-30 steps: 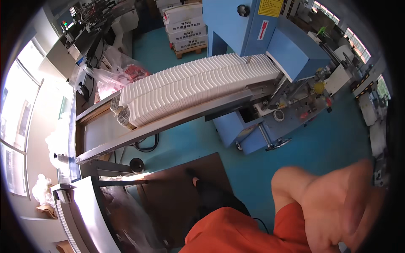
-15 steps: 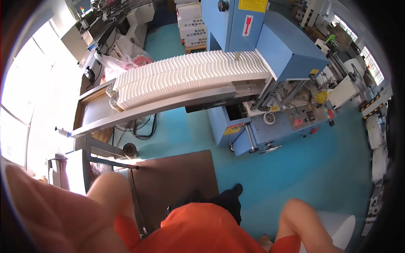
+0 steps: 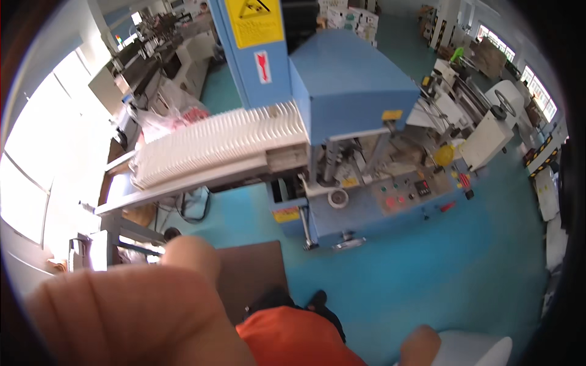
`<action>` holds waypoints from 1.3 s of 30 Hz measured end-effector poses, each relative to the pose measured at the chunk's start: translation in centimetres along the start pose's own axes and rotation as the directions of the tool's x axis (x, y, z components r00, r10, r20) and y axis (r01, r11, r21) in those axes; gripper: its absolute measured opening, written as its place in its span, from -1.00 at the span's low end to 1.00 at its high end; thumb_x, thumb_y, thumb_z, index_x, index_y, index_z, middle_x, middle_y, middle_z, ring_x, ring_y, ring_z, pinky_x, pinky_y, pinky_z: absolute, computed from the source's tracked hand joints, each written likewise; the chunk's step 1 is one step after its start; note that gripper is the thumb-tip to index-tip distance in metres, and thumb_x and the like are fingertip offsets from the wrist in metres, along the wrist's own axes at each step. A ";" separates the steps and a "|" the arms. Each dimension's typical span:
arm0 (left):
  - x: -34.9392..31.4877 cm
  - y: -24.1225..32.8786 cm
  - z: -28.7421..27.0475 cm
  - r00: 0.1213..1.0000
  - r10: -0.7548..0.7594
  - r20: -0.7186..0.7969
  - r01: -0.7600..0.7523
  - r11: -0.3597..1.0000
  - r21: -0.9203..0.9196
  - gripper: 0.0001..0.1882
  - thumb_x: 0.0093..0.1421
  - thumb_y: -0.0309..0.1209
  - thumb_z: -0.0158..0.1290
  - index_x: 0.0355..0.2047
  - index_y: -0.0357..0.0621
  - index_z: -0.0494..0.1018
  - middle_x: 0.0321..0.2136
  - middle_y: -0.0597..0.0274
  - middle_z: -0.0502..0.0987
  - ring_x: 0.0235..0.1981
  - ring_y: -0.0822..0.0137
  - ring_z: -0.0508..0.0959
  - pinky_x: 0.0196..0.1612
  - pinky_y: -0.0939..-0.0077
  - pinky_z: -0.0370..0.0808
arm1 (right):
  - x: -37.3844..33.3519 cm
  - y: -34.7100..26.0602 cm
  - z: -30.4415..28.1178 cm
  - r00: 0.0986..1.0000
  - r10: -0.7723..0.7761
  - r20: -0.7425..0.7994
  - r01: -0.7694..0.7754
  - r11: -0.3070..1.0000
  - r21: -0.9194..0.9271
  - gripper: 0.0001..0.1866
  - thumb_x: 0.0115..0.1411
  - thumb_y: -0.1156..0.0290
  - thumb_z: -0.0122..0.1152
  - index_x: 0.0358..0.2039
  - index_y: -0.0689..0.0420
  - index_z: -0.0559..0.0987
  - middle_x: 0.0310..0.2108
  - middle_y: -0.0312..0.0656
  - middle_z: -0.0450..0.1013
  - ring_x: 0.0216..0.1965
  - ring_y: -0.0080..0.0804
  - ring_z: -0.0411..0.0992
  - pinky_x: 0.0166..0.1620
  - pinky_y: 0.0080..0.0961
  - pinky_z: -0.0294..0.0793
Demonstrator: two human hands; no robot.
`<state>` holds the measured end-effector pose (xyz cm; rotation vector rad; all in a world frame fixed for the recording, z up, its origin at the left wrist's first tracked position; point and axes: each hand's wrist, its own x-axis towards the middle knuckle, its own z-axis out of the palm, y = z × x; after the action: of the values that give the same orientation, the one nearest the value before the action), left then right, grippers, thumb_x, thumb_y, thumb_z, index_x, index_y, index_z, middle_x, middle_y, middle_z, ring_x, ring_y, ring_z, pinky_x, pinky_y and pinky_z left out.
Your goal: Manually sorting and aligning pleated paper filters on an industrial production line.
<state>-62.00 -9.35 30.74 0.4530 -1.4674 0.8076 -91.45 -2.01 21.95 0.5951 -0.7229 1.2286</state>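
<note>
Very close to the camera, my left hand (image 3: 122, 311) fills the lower left, with the palm heel and wrist creases showing. Its fingers lie beyond the picture's edge, so what they do is hidden. Behind it my bent left elbow (image 3: 192, 256) sticks out. Of my right arm only a piece like an elbow (image 3: 421, 344) shows at the bottom right; that hand is out of the picture. In front of me a blue machine (image 3: 360, 85) stands beside a metal rail carrying a long row of white folded stacks (image 3: 213, 143).
A control panel (image 3: 406, 192) with buttons sits low on the machine. A brown mat (image 3: 250, 268) lies on the blue floor at my feet. A white curved object (image 3: 470, 348) is at the lower right. Cartons (image 3: 351, 18) stand at the back; more machinery (image 3: 482, 146) is at right.
The view has swung to the right, so the machine and white stacks sit further left. My left hand looms further into the picture; less of my right arm shows.
</note>
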 end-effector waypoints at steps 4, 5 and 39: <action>-2.1 0.2 0.0 0.991 0.030 -0.129 -0.015 0.994 0.112 -0.73 0.29 -0.28 0.01 -0.10 -0.15 0.35 -0.07 0.04 0.42 -0.17 0.16 0.44 -0.12 0.36 0.36 | -3.8 -3.4 2.1 0.897 0.207 0.392 0.422 -0.669 -0.612 -0.50 0.33 0.21 0.11 0.17 0.23 0.37 0.27 -0.11 0.24 0.18 -0.10 0.30 0.13 -0.13 0.34; -2.4 -0.3 1.3 0.987 0.052 -0.149 -0.027 0.986 0.167 -0.73 0.29 -0.27 0.01 -0.11 -0.16 0.35 -0.08 0.04 0.42 -0.19 0.16 0.44 -0.14 0.37 0.36 | -4.7 -4.7 2.0 0.895 0.210 0.394 0.429 -0.649 -0.629 -0.50 0.33 0.21 0.11 0.17 0.23 0.37 0.27 -0.11 0.24 0.18 -0.10 0.30 0.13 -0.13 0.34; -34.7 -40.4 -19.5 0.190 -0.681 0.707 0.512 0.683 0.521 -0.67 0.17 -0.27 0.16 -0.03 0.08 0.53 0.08 0.08 0.38 0.19 0.02 0.31 0.15 0.07 0.22 | -27.9 -67.3 5.8 -0.352 -0.673 0.650 -0.933 0.310 -0.183 -0.83 0.09 0.61 0.30 -0.33 0.27 0.47 -0.39 -0.10 0.45 -0.47 -0.34 0.46 -0.38 -0.45 0.47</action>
<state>-16.66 -29.40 3.29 1.6970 -1.9002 -0.0680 -31.89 -39.76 2.83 3.2722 -1.7664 1.2223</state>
